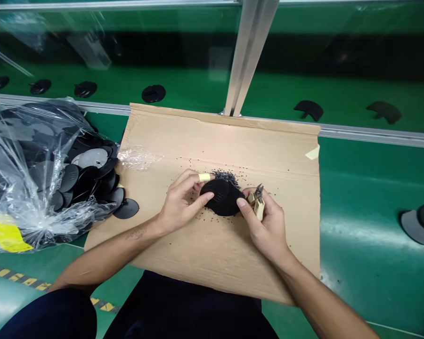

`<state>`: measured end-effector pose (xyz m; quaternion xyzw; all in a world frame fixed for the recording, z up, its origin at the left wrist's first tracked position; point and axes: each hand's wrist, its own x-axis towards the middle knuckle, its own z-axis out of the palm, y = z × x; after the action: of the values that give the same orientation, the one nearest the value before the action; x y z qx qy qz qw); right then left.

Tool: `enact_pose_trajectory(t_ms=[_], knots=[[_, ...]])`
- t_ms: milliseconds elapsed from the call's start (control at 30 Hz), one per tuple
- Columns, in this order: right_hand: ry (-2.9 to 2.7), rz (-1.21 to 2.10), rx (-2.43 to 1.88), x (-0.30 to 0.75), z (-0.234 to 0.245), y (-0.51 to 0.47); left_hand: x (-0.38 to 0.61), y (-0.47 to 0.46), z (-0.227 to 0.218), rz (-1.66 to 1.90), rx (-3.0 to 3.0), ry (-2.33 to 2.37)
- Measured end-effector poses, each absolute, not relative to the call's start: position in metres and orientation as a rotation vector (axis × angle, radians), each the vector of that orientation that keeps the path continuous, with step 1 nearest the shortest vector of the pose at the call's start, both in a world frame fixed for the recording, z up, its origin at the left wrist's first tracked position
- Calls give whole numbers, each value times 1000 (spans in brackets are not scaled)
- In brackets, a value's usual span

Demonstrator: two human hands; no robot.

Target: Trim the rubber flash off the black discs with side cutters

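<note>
Between my two hands is a round black plastic disc (219, 197) with faint raised marks on its face. My left hand (183, 200) grips its left edge between thumb and fingers, and yellow tape wraps one finger. My right hand (266, 223) pinches the disc's right edge while also holding side cutters (258, 202) with pale yellowish handles, their jaws pointing up and away from the disc. Beneath and behind the disc, a pile of tiny black scraps (226, 177) lies on a cardboard sheet (212, 254).
At left, a clear plastic bag (38, 179) spills several black discs (126, 208) toward the cardboard. Crumpled clear film (139, 157) rests nearby. A metal frame post (249, 56) rises behind. Grey and black parts (422, 225) lie at far right on the green surface.
</note>
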<state>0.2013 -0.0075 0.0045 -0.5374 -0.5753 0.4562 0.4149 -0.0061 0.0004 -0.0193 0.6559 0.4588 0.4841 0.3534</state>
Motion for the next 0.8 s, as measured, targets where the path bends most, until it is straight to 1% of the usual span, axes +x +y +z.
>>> enact_pose_trajectory(t_ms=[400,500,667,800], knots=[[-1483,1118,-1329,202,6,-12,-5,0,-15,1242,1799,1234],[-1496,1093,-1323,201,7,-13,-4,0,-16,1197,1703,1209],[-1531,1043,-1278,200,6,-15,-4,4,-21,1133,1393,998],[-1594,1016,-1283,202,4,-15,-5,5,-20,1146,1371,1010]])
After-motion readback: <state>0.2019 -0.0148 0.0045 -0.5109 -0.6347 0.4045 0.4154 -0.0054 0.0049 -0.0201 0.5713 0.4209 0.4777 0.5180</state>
